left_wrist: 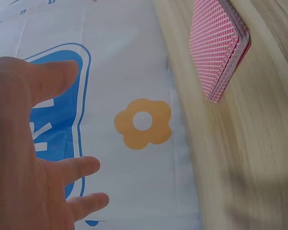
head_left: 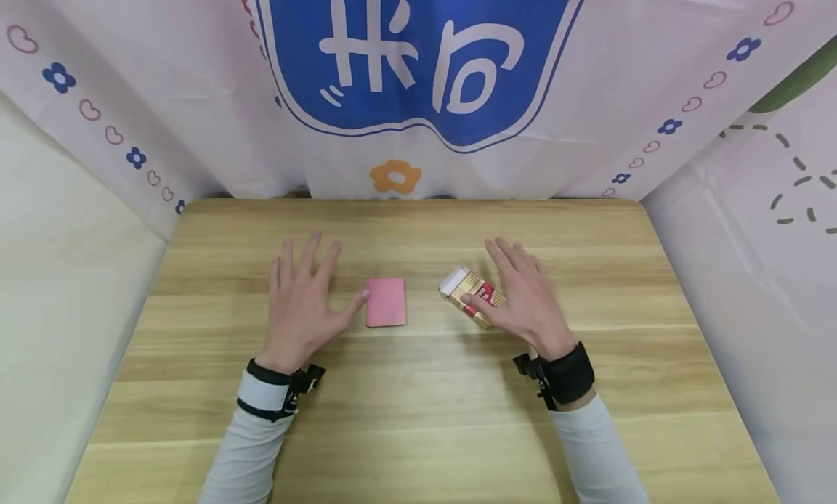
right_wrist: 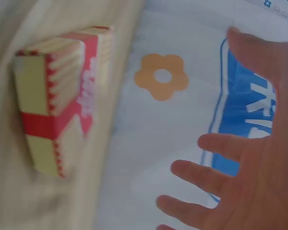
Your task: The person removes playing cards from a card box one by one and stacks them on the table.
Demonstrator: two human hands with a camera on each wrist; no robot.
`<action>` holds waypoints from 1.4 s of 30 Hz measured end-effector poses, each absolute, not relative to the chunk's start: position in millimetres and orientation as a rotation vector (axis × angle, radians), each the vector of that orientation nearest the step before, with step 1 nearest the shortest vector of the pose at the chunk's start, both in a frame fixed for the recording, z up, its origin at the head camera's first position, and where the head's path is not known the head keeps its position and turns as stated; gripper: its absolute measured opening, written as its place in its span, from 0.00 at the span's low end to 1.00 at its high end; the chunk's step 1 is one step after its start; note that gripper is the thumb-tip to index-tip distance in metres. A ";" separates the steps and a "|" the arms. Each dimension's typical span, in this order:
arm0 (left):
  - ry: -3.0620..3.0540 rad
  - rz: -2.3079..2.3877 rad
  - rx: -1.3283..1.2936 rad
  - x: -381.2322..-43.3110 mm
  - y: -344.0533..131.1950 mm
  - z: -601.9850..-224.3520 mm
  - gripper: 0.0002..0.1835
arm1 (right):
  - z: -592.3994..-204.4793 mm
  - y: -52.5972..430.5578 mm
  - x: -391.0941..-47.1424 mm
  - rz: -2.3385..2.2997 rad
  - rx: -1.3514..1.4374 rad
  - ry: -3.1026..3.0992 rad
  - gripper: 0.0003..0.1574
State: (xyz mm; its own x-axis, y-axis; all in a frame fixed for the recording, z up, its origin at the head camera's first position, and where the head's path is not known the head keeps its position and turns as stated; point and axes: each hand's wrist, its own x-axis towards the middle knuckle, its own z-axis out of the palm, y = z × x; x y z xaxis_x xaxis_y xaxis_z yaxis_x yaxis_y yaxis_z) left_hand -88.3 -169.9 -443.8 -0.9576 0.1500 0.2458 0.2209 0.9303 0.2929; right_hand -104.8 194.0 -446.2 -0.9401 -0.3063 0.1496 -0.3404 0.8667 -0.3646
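Note:
A squared-up deck of playing cards (head_left: 386, 302) with a pink-red patterned back lies flat near the middle of the wooden table. To its left my left hand (head_left: 297, 311) is held with fingers spread, the thumb tip at the deck's left edge in the head view. The left wrist view shows the deck (left_wrist: 218, 52) apart from the thumb. Farther right lies a gold and red card box (head_left: 479, 289), set at a slant, its white end toward the upper left. My right hand (head_left: 526, 297) hovers by it, fingers extended, thumb overlapping it in the head view. Neither hand holds anything.
The table (head_left: 405, 431) ends at the back against a hanging white cloth (head_left: 196, 126) with a blue emblem and an orange flower. Pale cloth walls (head_left: 719, 286) stand on both sides. Each wrist wears a strapped black camera mount (head_left: 567, 375).

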 end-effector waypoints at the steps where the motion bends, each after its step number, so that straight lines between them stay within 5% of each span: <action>1: -2.857 -0.492 -0.288 -88.5 -170.2 -443.9 0.52 | -448.2 193.9 -105.3 0.626 0.515 -2.971 0.65; 11: -2.829 -0.796 -0.386 -88.9 -158.9 -456.7 0.40 | -475.9 193.5 -100.8 0.795 0.394 -3.141 0.69; 17: -2.838 -0.840 -0.458 -88.7 -148.5 -464.0 0.31 | -489.8 190.1 -102.2 0.796 0.347 -3.102 0.58; 22: -2.855 -0.793 -0.510 -85.4 -143.2 -466.7 0.31 | -497.1 186.4 -103.8 0.840 0.304 -3.034 0.49; 28: -2.868 -0.803 -0.489 -84.4 -143.1 -470.1 0.31 | -496.9 186.3 -104.8 1.005 0.250 -3.050 0.53; 35: -2.880 -0.837 -0.490 -85.9 -141.9 -476.4 0.31 | -500.4 190.6 -108.5 1.465 0.202 -2.927 0.52; 42: -2.920 -0.814 -0.483 -86.6 -139.6 -480.8 0.32 | -511.0 187.5 -106.3 2.472 0.078 -2.357 0.48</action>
State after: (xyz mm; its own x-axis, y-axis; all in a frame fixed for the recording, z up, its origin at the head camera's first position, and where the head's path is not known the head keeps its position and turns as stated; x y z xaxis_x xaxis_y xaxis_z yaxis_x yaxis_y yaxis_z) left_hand -86.6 -139.6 -480.8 -0.9480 0.2796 0.1519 0.3179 0.8100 0.4928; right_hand -106.3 187.5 -511.0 -0.9615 -0.2271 -0.1547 0.1653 -0.0284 -0.9858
